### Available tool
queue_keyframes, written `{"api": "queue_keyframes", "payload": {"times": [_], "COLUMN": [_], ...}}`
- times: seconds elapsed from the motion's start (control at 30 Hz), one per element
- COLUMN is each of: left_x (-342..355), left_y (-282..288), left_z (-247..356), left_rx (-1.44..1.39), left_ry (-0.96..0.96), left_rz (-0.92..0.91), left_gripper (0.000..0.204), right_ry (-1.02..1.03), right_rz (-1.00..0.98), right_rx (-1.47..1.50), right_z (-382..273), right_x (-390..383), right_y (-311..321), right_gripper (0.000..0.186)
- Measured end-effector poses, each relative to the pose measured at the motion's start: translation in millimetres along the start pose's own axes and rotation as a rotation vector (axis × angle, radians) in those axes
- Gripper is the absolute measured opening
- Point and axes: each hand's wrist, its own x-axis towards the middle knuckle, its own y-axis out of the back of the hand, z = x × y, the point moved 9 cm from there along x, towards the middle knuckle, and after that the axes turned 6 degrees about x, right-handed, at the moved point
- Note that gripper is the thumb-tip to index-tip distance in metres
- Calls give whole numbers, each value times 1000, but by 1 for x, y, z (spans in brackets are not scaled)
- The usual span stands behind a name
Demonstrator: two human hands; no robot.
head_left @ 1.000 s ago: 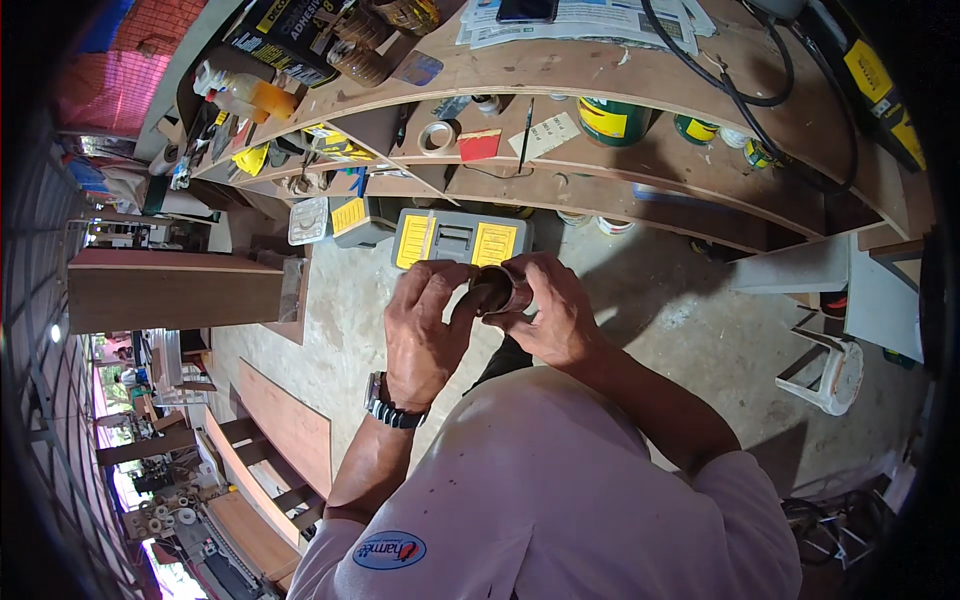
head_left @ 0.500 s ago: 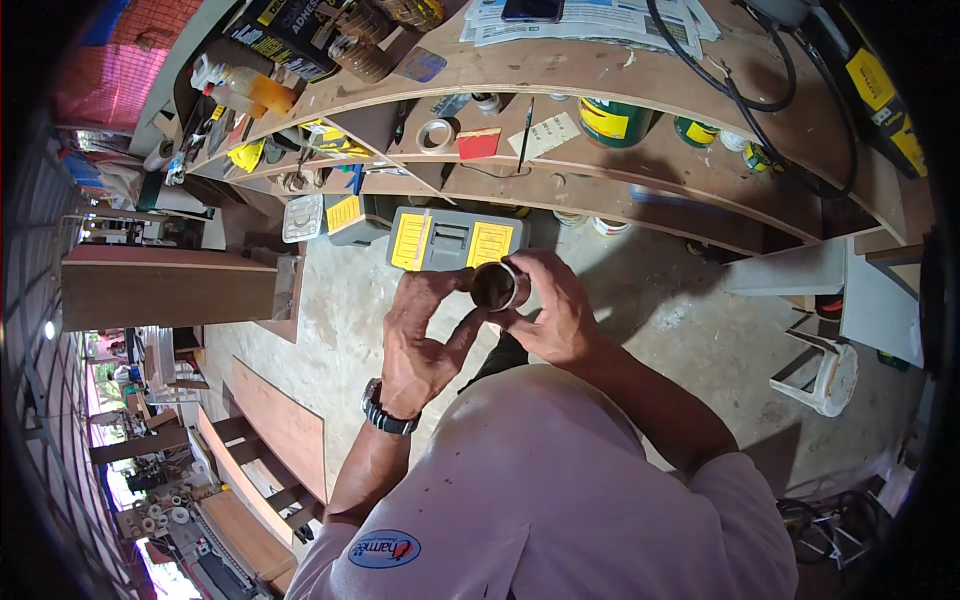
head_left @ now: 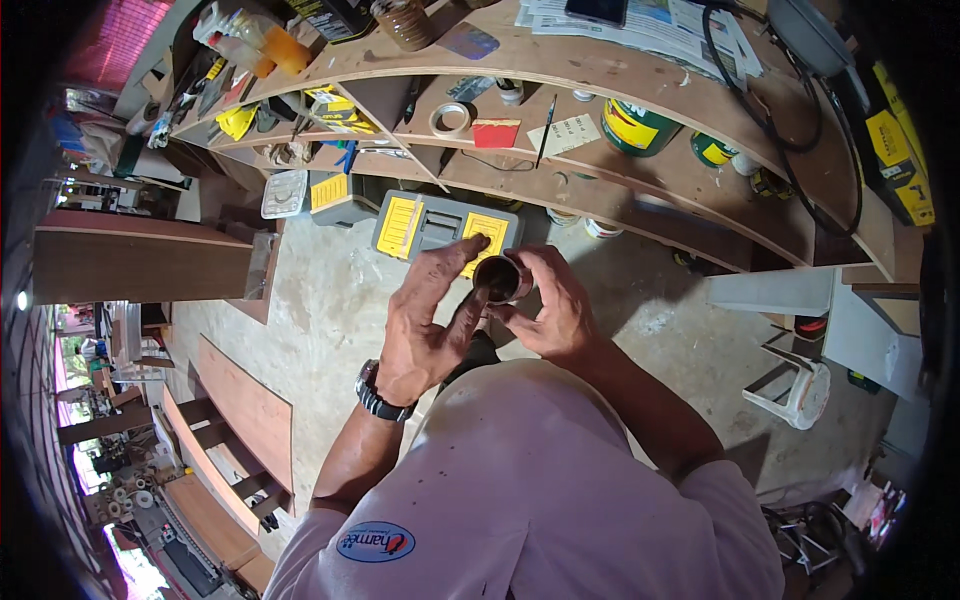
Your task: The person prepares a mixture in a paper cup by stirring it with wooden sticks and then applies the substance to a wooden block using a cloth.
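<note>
My right hand (head_left: 553,310) grips a small round open can (head_left: 500,278) from its right side, fingers behind it and thumb toward the front. The can's mouth faces up at me, and its inside looks dark brown; I cannot make out what it holds. To the left of it is my left hand (head_left: 425,310), fingers stretched away from the can and apart from the thumb. That thumb lies at the can's left rim. Brown stains show on the left fingertips. A watch (head_left: 378,390) is on my left wrist.
A grey toolbox (head_left: 440,232) with yellow panels stands on the floor beyond my hands. Above it, the wooden workbench (head_left: 450,70) carries shelves with a tape roll (head_left: 450,119), red sandpaper (head_left: 497,133) and a green paint tub (head_left: 637,125). A white stool (head_left: 795,395) stands at right.
My left fingers have come off the can and straightened, leaving the thumb at its rim. My right hand keeps holding the can. The view has shifted slightly.
</note>
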Motion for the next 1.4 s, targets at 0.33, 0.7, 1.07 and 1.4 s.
{"api": "queue_keyframes", "payload": {"times": [0.33, 0.7, 1.07, 1.4], "left_x": [-30, -23, -30, -83], "left_y": [62, 75, 49, -8], "left_z": [-135, -197, -171, -89], "left_rx": [-319, -362, -379, -222], "left_ry": [124, 125, 114, 98], "left_rz": [47, -164, -372, -349], "left_gripper": [80, 83, 110, 108], "right_ry": [-68, -215, -211, -14], "right_rz": [48, 18, -35, 12], "right_rx": [-90, -184, -103, -204], "right_z": [-5, 3, -43, -93], "right_x": [54, 69, 47, -19], "right_y": [-54, -137, -150, -76], "right_gripper": [68, 72, 73, 18]}}
